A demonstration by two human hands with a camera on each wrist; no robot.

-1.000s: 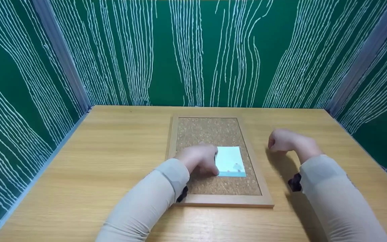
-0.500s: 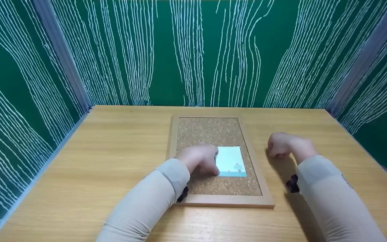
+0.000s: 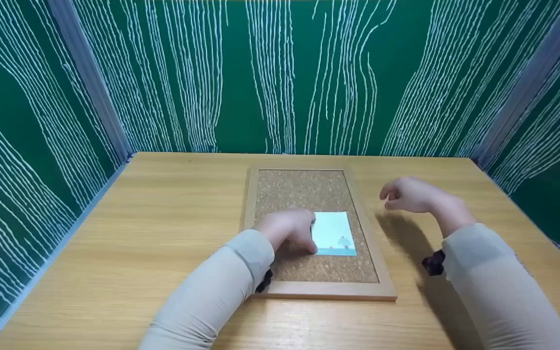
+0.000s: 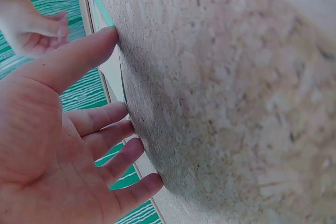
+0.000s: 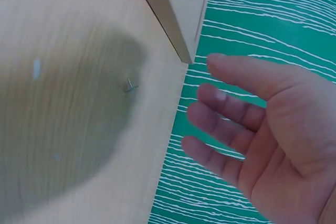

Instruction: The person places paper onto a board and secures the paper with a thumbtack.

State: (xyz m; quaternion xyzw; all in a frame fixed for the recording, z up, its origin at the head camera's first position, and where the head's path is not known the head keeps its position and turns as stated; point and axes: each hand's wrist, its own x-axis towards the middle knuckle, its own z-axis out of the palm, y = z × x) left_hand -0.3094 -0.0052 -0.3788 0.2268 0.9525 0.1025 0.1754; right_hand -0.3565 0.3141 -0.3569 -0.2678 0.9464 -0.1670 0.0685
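A square sheet of pale paper (image 3: 331, 231) with a teal lower strip lies on the framed cork board (image 3: 304, 189). My left hand (image 3: 287, 228) rests at its left edge; the left wrist view shows the thumb (image 4: 86, 59) and spread fingertips touching the paper's edge and the cork. Right of the board, my right hand (image 3: 413, 194) hovers over the table, fingers loosely bent and holding nothing. Under its shadow in the right wrist view lies a thumbtack (image 5: 130, 86), point upward. In the head view that tack cannot be made out.
The wooden table (image 3: 178, 204) extends around the board. Its raised wooden frame (image 5: 176, 19) stands close to my right hand in the right wrist view. Green walls with white lines (image 3: 236, 97) enclose the table's back and sides.
My right hand was lower, fingers curled near the tabletop; now it is raised, with the fingers loosened. My left hand, the paper and the board have stayed put.
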